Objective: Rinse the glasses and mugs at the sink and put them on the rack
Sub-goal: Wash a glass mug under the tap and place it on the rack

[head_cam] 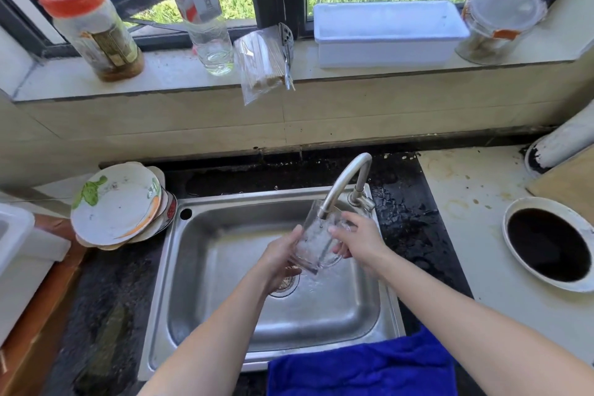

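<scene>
Shiny metal makes up the sink (221, 325), which sits in a dark counter (106, 292). Both hands are over the sink, and between them is a clear glass mug (316, 243) with a handle low on its right side. The mug tilts, with its open top pushed up around the end of the curved tap (345, 182). Water splashes inside the mug and down by the drain (284, 283).

The left hand (281, 255) wraps around the left side and bottom of the mug and grips it. The right hand (358, 239) holds the other side, with its fingers (337, 231) pressed on the glass near the rim and by the handle. So both hands are closed on the mug, and the mug is up in the air above the sink, not resting on anything.

A blue cloth (363, 370) hangs over the front edge of the sink. A stack of plates (119, 207) leans at the back left corner, just beside the sink. On the pale counter to the right is a round hole (546, 244) with a white ring around it.

Up on the window sill (193, 79) stand a jar with a red lid (93, 30), a clear bottle (201, 10), a bag of sticks (262, 64), a white box (389, 32) and a glass jar (499, 22). Green grass shows through the window.
</scene>
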